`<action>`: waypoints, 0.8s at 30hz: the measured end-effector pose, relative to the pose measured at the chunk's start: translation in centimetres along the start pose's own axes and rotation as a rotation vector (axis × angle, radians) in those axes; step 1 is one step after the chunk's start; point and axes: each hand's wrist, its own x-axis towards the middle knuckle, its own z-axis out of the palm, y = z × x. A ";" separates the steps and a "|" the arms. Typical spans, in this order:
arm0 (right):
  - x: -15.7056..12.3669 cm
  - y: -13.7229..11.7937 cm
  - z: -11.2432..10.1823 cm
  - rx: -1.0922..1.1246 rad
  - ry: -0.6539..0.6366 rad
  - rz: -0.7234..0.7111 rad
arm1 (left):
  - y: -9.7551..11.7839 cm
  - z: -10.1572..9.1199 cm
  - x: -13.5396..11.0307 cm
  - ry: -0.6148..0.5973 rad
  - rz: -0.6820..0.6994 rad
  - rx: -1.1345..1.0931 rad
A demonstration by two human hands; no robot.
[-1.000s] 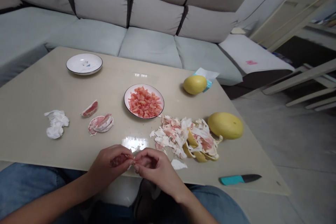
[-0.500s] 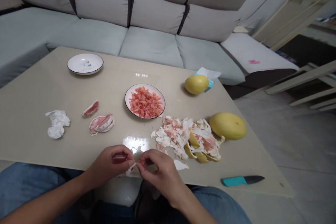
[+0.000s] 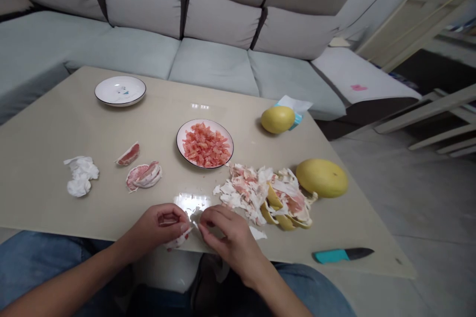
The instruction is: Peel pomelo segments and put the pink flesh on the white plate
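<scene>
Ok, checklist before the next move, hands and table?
1. Left hand on pomelo membrane piece: ok, the piece hangs from its fingers.
2. Right hand grip: cannot tell, its fingers hide whether it holds anything.
3. Teal-handled knife: ok, lying near the edge of the table, away from both hands.
4. Plate of pomelo pulp: ok, pulp sits inside the rim.
5. Peel pile spacing: not ok, a white peel scrap lies close beside the right hand.
</scene>
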 end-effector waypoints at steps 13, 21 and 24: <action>1.6 1.4 -1.6 -0.087 0.161 0.033 | 0.2 0.1 0.1 0.016 -0.043 -0.045; 8.0 3.6 -5.7 -0.201 0.347 0.027 | 0.0 -0.5 0.0 -0.005 0.013 -0.045; 11.4 5.0 -5.4 -0.223 0.352 0.012 | 0.0 -0.7 0.0 -0.008 0.021 -0.052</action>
